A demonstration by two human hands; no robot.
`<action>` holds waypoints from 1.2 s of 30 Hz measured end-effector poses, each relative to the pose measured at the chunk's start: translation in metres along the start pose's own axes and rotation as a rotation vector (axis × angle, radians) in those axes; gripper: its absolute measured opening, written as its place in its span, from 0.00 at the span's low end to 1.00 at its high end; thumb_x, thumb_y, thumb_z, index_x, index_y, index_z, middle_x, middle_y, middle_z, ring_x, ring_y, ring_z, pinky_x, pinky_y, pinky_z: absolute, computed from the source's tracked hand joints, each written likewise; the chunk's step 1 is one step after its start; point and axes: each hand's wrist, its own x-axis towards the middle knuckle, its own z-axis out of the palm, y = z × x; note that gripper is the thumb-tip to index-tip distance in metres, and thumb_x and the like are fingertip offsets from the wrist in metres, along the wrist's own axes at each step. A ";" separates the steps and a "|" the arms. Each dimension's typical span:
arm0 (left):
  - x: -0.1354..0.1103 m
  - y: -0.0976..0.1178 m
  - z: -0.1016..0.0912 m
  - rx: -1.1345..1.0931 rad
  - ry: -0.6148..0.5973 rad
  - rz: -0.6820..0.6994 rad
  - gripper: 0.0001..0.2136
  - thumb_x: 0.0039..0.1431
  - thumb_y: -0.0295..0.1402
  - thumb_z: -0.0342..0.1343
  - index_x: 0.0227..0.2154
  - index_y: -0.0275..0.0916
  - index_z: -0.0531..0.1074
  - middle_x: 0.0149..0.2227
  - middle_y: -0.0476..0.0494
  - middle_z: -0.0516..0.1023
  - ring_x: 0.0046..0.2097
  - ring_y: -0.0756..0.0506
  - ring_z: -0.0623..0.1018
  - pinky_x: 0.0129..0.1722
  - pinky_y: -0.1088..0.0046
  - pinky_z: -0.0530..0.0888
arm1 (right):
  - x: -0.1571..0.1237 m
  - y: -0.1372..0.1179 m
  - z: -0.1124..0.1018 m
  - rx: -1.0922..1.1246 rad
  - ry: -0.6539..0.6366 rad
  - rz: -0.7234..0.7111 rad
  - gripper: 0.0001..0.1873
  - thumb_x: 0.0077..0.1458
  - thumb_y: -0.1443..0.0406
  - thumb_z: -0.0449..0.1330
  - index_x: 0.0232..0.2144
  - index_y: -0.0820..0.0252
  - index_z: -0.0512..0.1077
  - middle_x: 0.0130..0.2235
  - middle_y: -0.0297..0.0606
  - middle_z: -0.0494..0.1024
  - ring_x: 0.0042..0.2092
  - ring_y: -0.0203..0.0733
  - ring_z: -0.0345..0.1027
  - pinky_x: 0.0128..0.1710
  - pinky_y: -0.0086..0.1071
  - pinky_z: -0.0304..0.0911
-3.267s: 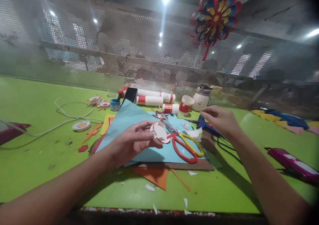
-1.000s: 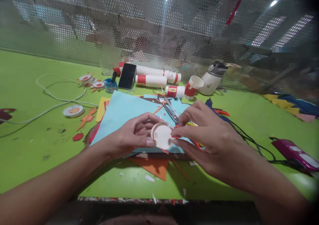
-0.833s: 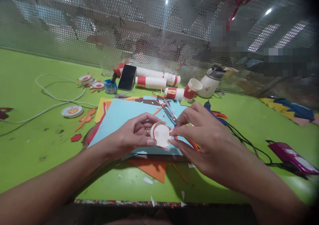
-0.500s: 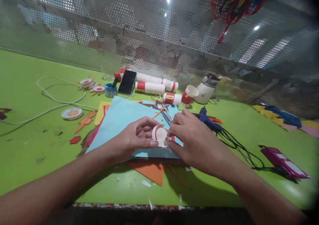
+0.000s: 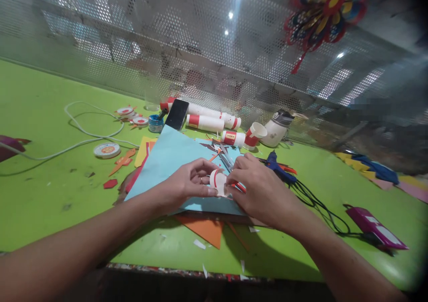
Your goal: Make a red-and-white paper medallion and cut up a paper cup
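Between both hands is a cut-down paper cup (image 5: 218, 182), white with a red band, its hollow side facing me. My left hand (image 5: 189, 182), with a ring on one finger, grips its left side, thumb along the lower edge. The fingers of my right hand (image 5: 256, 184) pinch its right edge and hide that part of it. Both hands are above a light blue paper sheet (image 5: 152, 177). Just behind the right fingers lie scissors (image 5: 226, 160) with red handles, among paper scraps.
Behind are stacked paper cups (image 5: 205, 123), a single red-and-white cup (image 5: 254, 135), a phone (image 5: 177, 114), a blue paint jar (image 5: 155, 124) and a white bottle (image 5: 277, 129). A blue glue gun (image 5: 279, 168) and magenta power strip (image 5: 376, 226) lie right; a white cord (image 5: 90, 139) left.
The view has shifted slightly, so table items appear moved. Both hands still hold the cut cup, which looks turned a little. At the far left edge a dark red object shows more.
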 end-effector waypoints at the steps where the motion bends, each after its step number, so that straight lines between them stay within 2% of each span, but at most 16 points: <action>1: 0.000 0.000 0.000 0.004 -0.006 0.008 0.19 0.41 0.25 0.66 0.37 0.36 0.67 0.36 0.46 0.74 0.39 0.47 0.74 0.40 0.70 0.69 | 0.000 0.001 0.001 0.000 0.006 -0.002 0.08 0.54 0.70 0.57 0.26 0.60 0.75 0.32 0.40 0.68 0.40 0.46 0.59 0.36 0.37 0.56; 9: -0.001 0.002 0.002 -0.016 -0.031 0.003 0.18 0.41 0.22 0.65 0.36 0.35 0.66 0.36 0.44 0.74 0.39 0.46 0.75 0.41 0.69 0.69 | -0.003 0.000 0.003 0.015 0.017 -0.016 0.09 0.54 0.71 0.56 0.27 0.60 0.75 0.32 0.40 0.68 0.39 0.46 0.60 0.35 0.37 0.57; 15: -0.002 0.005 0.002 -0.026 -0.028 -0.008 0.18 0.42 0.21 0.64 0.37 0.34 0.66 0.36 0.43 0.75 0.39 0.47 0.75 0.40 0.69 0.70 | -0.004 0.006 -0.005 0.107 0.071 -0.004 0.04 0.54 0.70 0.58 0.30 0.62 0.75 0.32 0.40 0.68 0.39 0.45 0.59 0.36 0.36 0.58; 19: -0.003 0.005 0.002 -0.044 -0.080 -0.028 0.18 0.43 0.22 0.63 0.38 0.34 0.66 0.36 0.42 0.76 0.39 0.46 0.75 0.41 0.67 0.70 | -0.003 0.008 -0.007 0.130 0.004 -0.023 0.07 0.55 0.70 0.57 0.35 0.57 0.75 0.33 0.39 0.67 0.39 0.45 0.59 0.35 0.35 0.57; 26: -0.003 0.005 0.002 -0.049 -0.062 -0.046 0.18 0.41 0.23 0.64 0.37 0.35 0.67 0.36 0.42 0.75 0.40 0.45 0.75 0.44 0.64 0.69 | -0.002 0.003 -0.009 0.106 -0.073 0.004 0.06 0.56 0.68 0.55 0.32 0.59 0.73 0.33 0.39 0.67 0.38 0.43 0.60 0.34 0.34 0.57; 36: -0.003 0.005 0.002 -0.048 -0.070 -0.035 0.17 0.42 0.23 0.64 0.37 0.35 0.68 0.35 0.42 0.75 0.39 0.45 0.76 0.43 0.64 0.70 | -0.005 0.005 -0.011 0.181 -0.036 -0.019 0.04 0.55 0.67 0.57 0.31 0.59 0.71 0.32 0.37 0.67 0.37 0.42 0.60 0.33 0.33 0.56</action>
